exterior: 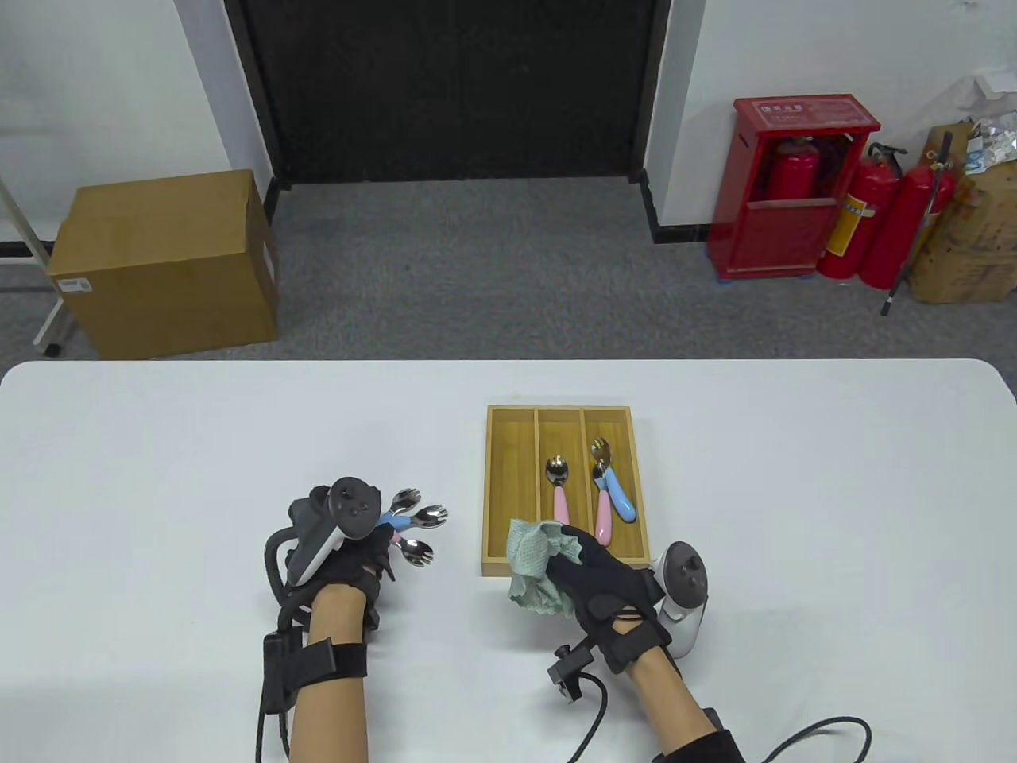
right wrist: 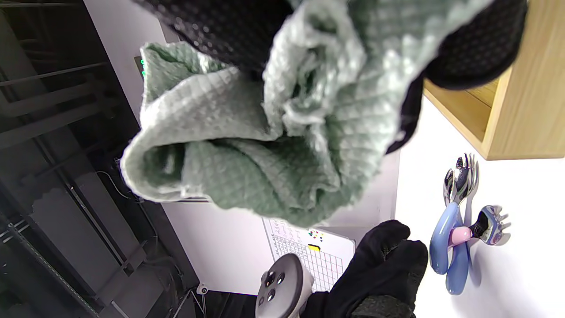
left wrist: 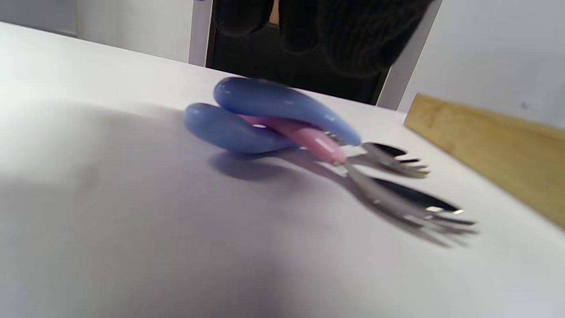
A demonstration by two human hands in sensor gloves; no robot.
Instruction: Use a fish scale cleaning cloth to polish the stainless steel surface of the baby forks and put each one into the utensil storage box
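Three baby forks (exterior: 419, 518) with blue and pink handles lie in a pile on the white table, left of the wooden storage box (exterior: 488, 493). My left hand (exterior: 381, 548) hovers over their handles; its fingertips (left wrist: 353, 39) hang just above the blue handles (left wrist: 273, 119) without touching them. At the box's near left corner, my right hand (exterior: 568, 560) grips a bunched green cloth (exterior: 531, 556), which fills the right wrist view (right wrist: 273, 145). The box's middle compartment holds a pink-handled utensil (exterior: 558, 486). Its right compartment holds a pink-handled fork (exterior: 603, 513) and a blue-handled fork (exterior: 619, 494). The left compartment is bare.
The box wall (left wrist: 485, 145) stands close to the right of the fork pile (right wrist: 450, 238). On the floor beyond the table's far edge are a cardboard box (exterior: 163, 262) and a red fire extinguisher cabinet (exterior: 794, 199).
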